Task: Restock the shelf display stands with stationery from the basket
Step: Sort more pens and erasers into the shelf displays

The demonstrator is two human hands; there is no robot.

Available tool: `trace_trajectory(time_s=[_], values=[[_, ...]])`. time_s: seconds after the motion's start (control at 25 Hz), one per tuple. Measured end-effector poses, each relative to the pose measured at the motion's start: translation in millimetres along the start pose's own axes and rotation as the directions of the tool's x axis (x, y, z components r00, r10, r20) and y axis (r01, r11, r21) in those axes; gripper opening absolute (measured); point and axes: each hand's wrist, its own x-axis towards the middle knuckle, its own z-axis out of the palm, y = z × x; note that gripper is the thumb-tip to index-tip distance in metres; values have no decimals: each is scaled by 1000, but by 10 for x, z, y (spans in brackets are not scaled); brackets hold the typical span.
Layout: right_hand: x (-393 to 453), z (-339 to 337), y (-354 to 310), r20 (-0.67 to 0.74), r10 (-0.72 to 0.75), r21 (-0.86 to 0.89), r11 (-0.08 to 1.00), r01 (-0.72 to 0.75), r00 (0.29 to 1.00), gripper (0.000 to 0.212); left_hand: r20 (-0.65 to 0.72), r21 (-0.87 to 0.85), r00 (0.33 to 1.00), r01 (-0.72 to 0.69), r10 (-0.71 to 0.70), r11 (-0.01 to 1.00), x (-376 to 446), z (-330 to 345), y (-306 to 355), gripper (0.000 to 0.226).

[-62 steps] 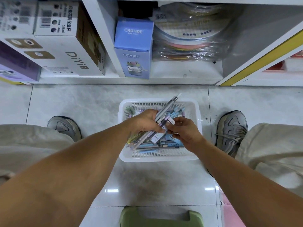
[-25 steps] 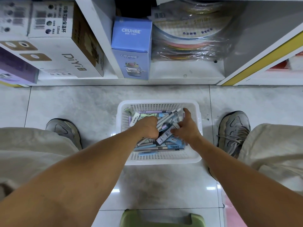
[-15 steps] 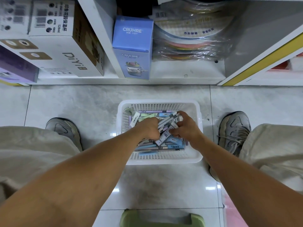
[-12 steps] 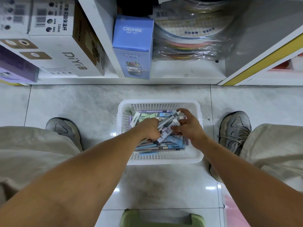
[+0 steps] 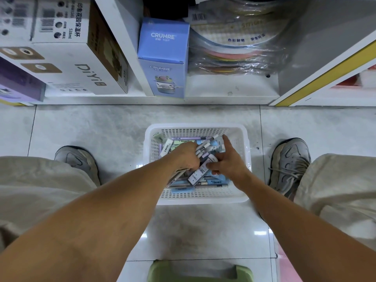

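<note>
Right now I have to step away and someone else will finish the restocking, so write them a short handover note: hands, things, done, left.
Left hand: grips a bundle of pens over the white basket.
Right hand: in the basket, index finger stretched out, the other fingers curled at a labelled pen pack; a firm grip cannot be confirmed.
Things: more pens and erasers lie loose in the basket, which sits on the floor before the shelf.
Done: a handful gathered.
Left: the display stands are out of view; carry the pens to them and empty the basket.
</note>
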Motion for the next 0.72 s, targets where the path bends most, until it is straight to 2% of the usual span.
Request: trace_trajectory(time_s=[0.12, 0.2, 0.28, 0.4, 0.48, 0.56, 0.64, 0.72], values=[[11, -102, -73, 49, 18, -54, 998, -15, 999, 91, 8, -9, 999, -38, 38, 999, -26, 12, -19, 41], [-5, -64, -119, 91, 7, -127, 992, 5, 996, 85, 6, -24, 999, -36, 36, 999, -32, 20, -2, 41], [-12, 1, -118, 108, 5, -146, 989, 10, 994, 93, 8, -36, 1000, -16, 17, 999, -45, 20, 21, 42], [10, -40, -93, -2, 71, -75, 995, -71, 997, 108, -9, -150, 1000, 14, -15, 989, -71, -24, 1, 41], [17, -120, -83, -27, 99, -50, 994, -101, 995, 93, -1, -213, 1000, 18, -19, 977, -99, -84, -13, 40], [3, -131, -88, 4, 82, -78, 994, -82, 997, 75, 12, -233, 1000, 8, -6, 973, -123, -127, -18, 39], [-2, -85, -93, 3, 71, -77, 994, -71, 997, 79, 19, -247, 1000, 10, -6, 969, -143, -130, 3, 38], [22, -57, -85, -31, 80, -16, 997, -81, 996, 97, 27, -218, 1000, 7, -1, 976, -139, -105, 20, 37]])
